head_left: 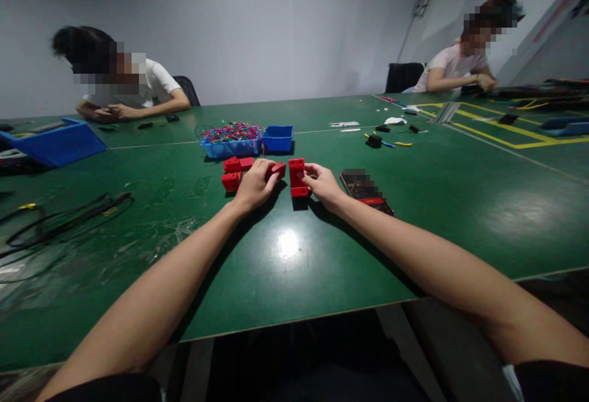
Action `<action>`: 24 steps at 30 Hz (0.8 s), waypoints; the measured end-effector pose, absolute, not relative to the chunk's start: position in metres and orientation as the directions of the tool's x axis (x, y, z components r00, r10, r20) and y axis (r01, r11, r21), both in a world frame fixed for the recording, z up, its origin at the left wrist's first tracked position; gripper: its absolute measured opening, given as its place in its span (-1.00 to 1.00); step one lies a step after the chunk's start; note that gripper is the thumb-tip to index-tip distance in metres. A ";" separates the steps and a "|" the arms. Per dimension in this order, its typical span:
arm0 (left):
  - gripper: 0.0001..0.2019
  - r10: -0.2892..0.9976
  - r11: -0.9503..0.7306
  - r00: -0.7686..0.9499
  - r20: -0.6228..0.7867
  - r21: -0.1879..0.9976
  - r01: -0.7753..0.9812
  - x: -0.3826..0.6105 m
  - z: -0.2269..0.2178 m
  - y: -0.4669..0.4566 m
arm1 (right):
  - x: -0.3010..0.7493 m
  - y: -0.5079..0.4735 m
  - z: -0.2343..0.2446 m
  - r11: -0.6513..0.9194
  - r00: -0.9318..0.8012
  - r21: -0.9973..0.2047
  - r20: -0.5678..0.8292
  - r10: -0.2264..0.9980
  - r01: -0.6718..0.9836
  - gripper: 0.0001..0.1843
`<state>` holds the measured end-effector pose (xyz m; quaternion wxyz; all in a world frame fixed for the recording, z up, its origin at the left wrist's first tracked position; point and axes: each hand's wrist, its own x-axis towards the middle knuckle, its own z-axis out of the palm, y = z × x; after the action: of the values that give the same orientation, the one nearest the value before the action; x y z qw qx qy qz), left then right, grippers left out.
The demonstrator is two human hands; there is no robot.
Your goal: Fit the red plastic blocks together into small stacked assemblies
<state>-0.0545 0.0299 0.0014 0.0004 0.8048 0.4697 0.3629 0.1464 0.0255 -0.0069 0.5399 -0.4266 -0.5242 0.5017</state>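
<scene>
"So, where were the red parts?"

"Take a clock centred between the hands, with the wearer at six. A small red piece (pixel 278 170) was at nine, in the left hand (pixel 256 185); a holed red block (pixel 297 175) was at three, in the right hand (pixel 324 187). A narrow gap separated the two."

"And the fingers?"

"Clamped on both sides: the left on the piece, the right on the block's outer side. Whether the block touched the worktop (pixel 257 291), I couldn't tell."

"What lay around them?"

"Other red blocks (pixel 230 181) sat just beside the left hand, at nine. The wire-filled blue bin (pixel 232 148) was farther out at ten, a smaller blue bin (pixel 278 139) near twelve, and a phone (pixel 361 186) at three, past the right hand."

"Which step was it?"

"Handling two parts at once, I judged. The next move called for a steady hold on each and care over how their faces stood."
</scene>
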 end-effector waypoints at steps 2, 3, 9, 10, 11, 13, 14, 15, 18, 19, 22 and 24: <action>-0.76 0.781 -0.555 0.275 0.560 0.422 0.717 -0.050 -0.005 0.033 | 0.147 0.025 -0.008 0.144 -0.056 -0.987 0.148 0.987 -0.074 -0.64; -0.76 0.789 -0.552 0.258 0.557 0.458 0.697 -0.048 -0.008 0.035 | 0.147 0.025 -0.009 0.148 -0.058 -0.987 0.151 0.987 -0.063 -0.64; -0.73 0.838 -0.540 0.259 0.480 0.662 0.520 -0.047 -0.015 0.044 | 0.148 0.028 -0.014 0.197 -0.090 -0.980 0.196 0.976 0.003 -0.59; -0.72 0.840 -0.541 0.275 0.467 0.686 0.487 -0.048 -0.016 0.045 | 0.149 0.029 -0.015 0.205 -0.096 -0.979 0.203 0.974 0.010 -0.59; -0.70 0.841 -0.541 0.290 0.457 0.703 0.461 -0.050 -0.016 0.046 | 0.149 0.029 -0.015 0.211 -0.103 -0.977 0.208 0.973 0.015 -0.59; -0.66 0.840 -0.542 0.317 0.441 0.723 0.430 -0.052 -0.015 0.048 | 0.149 0.030 -0.016 0.220 -0.117 -0.975 0.216 0.969 0.020 -0.61; -0.65 0.839 -0.542 0.328 0.435 0.727 0.422 -0.053 -0.015 0.048 | 0.149 0.031 -0.016 0.223 -0.124 -0.975 0.219 0.968 0.019 -0.62; -0.64 0.838 -0.542 0.337 0.429 0.727 0.421 -0.054 -0.015 0.048 | 0.148 0.031 -0.016 0.226 -0.130 -0.974 0.223 0.966 0.016 -0.63; -0.63 0.839 -0.543 0.337 0.427 0.707 0.453 -0.055 -0.014 0.048 | 0.147 0.031 -0.016 0.224 -0.151 -0.975 0.223 0.963 -0.016 -0.65; -0.64 0.839 -0.543 0.331 0.431 0.694 0.472 -0.055 -0.014 0.048 | 0.146 0.031 -0.016 0.217 -0.164 -0.976 0.219 0.962 -0.031 -0.65; -0.65 0.840 -0.542 0.314 0.442 0.660 0.521 -0.054 -0.013 0.047 | 0.145 0.029 -0.013 0.190 -0.207 -0.979 0.203 0.957 -0.078 -0.64; -0.66 0.837 -0.545 0.313 0.448 0.645 0.535 -0.053 -0.013 0.046 | 0.146 0.027 -0.011 0.171 -0.236 -0.980 0.190 0.953 -0.098 -0.60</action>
<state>-0.0534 0.0459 -0.0128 0.1932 0.7870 0.4360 0.3914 0.1459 0.0267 -0.0110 0.4972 -0.3674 -0.5815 0.5288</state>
